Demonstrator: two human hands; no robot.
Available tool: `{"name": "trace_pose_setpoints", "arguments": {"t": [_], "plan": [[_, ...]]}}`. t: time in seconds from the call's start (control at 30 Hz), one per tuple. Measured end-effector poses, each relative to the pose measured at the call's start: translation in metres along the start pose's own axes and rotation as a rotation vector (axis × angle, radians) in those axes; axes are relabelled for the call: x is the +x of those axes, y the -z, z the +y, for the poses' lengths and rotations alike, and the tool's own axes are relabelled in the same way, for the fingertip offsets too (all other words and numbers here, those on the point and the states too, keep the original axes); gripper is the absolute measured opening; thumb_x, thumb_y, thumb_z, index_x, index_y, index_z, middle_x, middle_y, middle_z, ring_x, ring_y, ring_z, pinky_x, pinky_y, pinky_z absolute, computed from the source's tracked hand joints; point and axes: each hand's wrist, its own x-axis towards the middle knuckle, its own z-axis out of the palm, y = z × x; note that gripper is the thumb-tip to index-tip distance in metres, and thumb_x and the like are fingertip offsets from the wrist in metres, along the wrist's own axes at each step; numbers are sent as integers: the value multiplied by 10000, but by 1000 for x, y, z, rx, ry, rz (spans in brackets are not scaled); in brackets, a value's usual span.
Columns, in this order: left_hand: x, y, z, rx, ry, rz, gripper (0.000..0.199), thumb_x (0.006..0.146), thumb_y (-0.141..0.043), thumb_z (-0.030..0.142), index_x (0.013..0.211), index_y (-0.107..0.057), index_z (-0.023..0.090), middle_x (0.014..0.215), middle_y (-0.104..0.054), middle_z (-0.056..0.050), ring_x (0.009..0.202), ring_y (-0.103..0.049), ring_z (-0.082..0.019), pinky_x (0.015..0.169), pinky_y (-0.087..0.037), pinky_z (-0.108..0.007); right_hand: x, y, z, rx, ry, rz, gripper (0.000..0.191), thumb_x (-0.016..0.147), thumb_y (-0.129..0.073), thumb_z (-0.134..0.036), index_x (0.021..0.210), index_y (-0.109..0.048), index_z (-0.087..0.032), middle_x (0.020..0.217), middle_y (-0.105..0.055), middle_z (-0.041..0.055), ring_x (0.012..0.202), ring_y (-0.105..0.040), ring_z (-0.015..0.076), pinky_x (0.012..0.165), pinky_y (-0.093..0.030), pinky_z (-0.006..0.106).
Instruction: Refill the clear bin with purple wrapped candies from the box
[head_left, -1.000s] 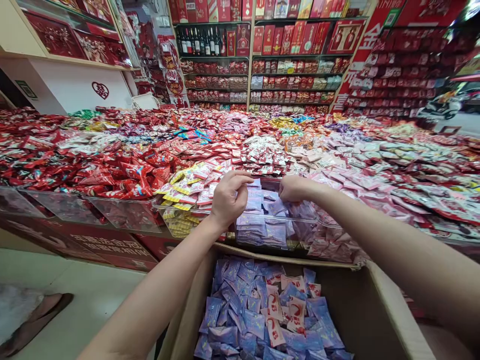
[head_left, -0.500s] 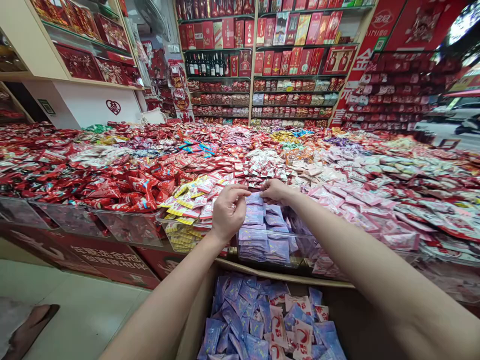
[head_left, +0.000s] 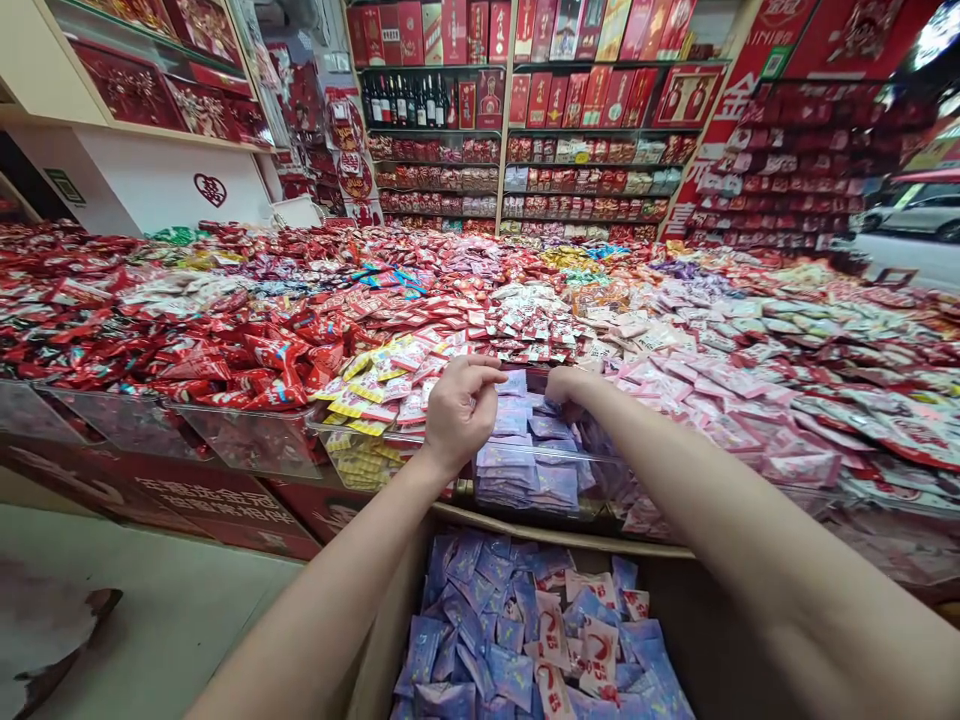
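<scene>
Small purple packets [head_left: 506, 455] stand stacked in two columns in a clear plastic bin. My left hand [head_left: 463, 412] is at the left column, fingers curled, the index fingertip at the left edge of the top packet [head_left: 513, 384]; whether it pinches anything is hidden. Over the back of the right column, my right hand [head_left: 574, 388] bends downward with its fingers closed and partly out of sight. What they hold, if anything, does not show. Below my forearms, a cardboard box [head_left: 570, 541] holds loose purple packets [head_left: 512, 675] mixed with pink-and-red ones [head_left: 600, 655].
Yellow-and-white packets [head_left: 375, 385] fill the bin on the left, beyond which lie red packets [head_left: 259, 365]. Pink packets [head_left: 735, 425] are heaped on the right. Shelves [head_left: 431, 130] with bottles and boxes stand behind. Part of a person's foot [head_left: 67, 640] shows at lower left.
My right hand has moved right, from the left column's top packet to the right column, and its fingers have dipped lower. My left hand stays by the left column. The view has tilted down slightly.
</scene>
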Motion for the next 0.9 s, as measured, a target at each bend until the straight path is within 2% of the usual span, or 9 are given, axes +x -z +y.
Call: {"name": "trace_pose_setpoints", "arguments": {"t": [0.17,0.33,0.47,0.57,0.67,0.7,0.77,0.83,0.9], "plan": [[0,1,0,-13,-3,-3,187,721,-481,27,772,-591,170,872,-600,-49,860,-558,-151,764,-457,-295,0,-1,-5,195,-302,-148,221,748,-537,-170,929,-553,-44,543,-588,58,491,-587,156,440,-469,243],[0,0,1,-5,3,-1,188,728,-477,29,770,-590,173,868,-601,-45,853,-563,-148,750,-461,-286,-5,3,-7,275,-322,-114,162,741,-555,-141,897,-554,-97,553,-590,28,458,-557,111,438,-459,209],[0,0,1,-2,-8,-3,185,726,-481,25,772,-592,166,865,-602,-46,854,-564,-147,763,-457,-287,-20,20,-7,28,-182,27,146,681,-610,-139,822,-606,-98,566,-606,76,547,-592,161,486,-464,233],[0,0,0,-5,-23,7,193,724,-478,18,771,-592,167,864,-601,-41,850,-563,-145,759,-459,-288,-42,45,-4,-204,-77,237,176,636,-641,-173,783,-631,-77,644,-622,140,684,-609,237,564,-467,285],[0,-1,0,-11,-32,28,200,720,-479,11,768,-593,168,862,-598,-42,845,-561,-142,752,-461,-286,-66,64,-6,-180,8,392,188,667,-603,-189,831,-618,-97,738,-625,129,694,-604,223,576,-467,281],[0,-1,0,-11,-32,31,200,719,-480,10,766,-593,168,860,-597,-42,843,-561,-141,752,-462,-286,-72,65,-7,-87,30,362,174,682,-587,-178,842,-609,-112,738,-621,109,655,-599,197,554,-467,264],[0,-1,1,-6,-33,33,202,718,-480,8,763,-592,170,856,-599,-39,843,-560,-141,760,-460,-290,-77,59,-12,147,77,206,121,710,-557,-147,826,-589,-137,672,-595,60,544,-566,135,498,-463,230],[0,-1,1,4,-34,30,205,718,-478,7,761,-591,172,856,-600,-35,844,-560,-141,767,-458,-296,-75,43,-17,347,111,58,77,722,-545,-119,790,-566,-147,587,-543,10,467,-511,89,468,-462,216],[1,0,0,13,-33,26,206,716,-477,6,759,-591,172,858,-600,-35,844,-559,-142,769,-459,-299,-67,26,-20,452,119,-11,56,714,-560,-108,757,-548,-141,533,-496,-20,438,-471,70,461,-469,220]]}}
